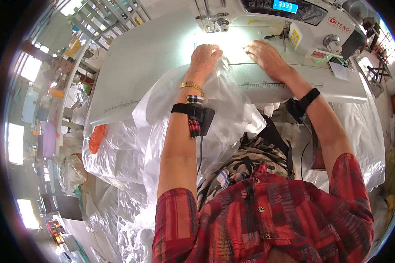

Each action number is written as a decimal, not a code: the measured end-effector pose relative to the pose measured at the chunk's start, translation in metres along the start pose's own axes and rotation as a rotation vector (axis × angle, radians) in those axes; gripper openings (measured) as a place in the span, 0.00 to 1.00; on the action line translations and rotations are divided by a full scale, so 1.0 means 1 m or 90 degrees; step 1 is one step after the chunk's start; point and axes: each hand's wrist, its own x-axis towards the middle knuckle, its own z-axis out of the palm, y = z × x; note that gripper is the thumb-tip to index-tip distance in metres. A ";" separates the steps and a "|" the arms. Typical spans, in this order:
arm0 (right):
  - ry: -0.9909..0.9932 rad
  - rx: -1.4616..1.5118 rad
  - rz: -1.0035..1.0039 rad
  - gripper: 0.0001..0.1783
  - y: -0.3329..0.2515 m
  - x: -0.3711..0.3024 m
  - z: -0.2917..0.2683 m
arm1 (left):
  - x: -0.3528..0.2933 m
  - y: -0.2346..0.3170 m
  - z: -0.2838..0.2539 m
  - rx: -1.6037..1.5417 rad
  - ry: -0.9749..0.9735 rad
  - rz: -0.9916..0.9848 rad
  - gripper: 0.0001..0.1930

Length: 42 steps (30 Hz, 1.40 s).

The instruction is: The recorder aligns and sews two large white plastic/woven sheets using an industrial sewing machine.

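A translucent plastic sheet (pixel 197 96) drapes over the front edge of the sewing table (pixel 140 57) and down towards my lap. My left hand (pixel 204 58) pinches its upper end, just in front of the sewing machine's needle area (pixel 221 25). Across from it, my right hand (pixel 266 57) rests on the table with thumb and fingers drawn together. Glare from the machine's lamp washes out its fingertips, so whatever they hold does not show. The white sewing machine (pixel 311 33) stands behind both hands with its lit display.
A small screwdriver-like tool (pixel 272 37) lies beside the machine's base. Green thread or ribbon (pixel 333 59) hangs at the right. More plastic sheeting (pixel 114 153) spreads below the table's left edge, next to an orange-red item (pixel 97 138). Metal railings (pixel 105 19) stand at the far left.
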 end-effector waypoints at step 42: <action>-0.024 -0.032 -0.013 0.15 -0.037 0.044 0.042 | -0.059 0.002 -0.029 0.138 -0.043 0.220 0.32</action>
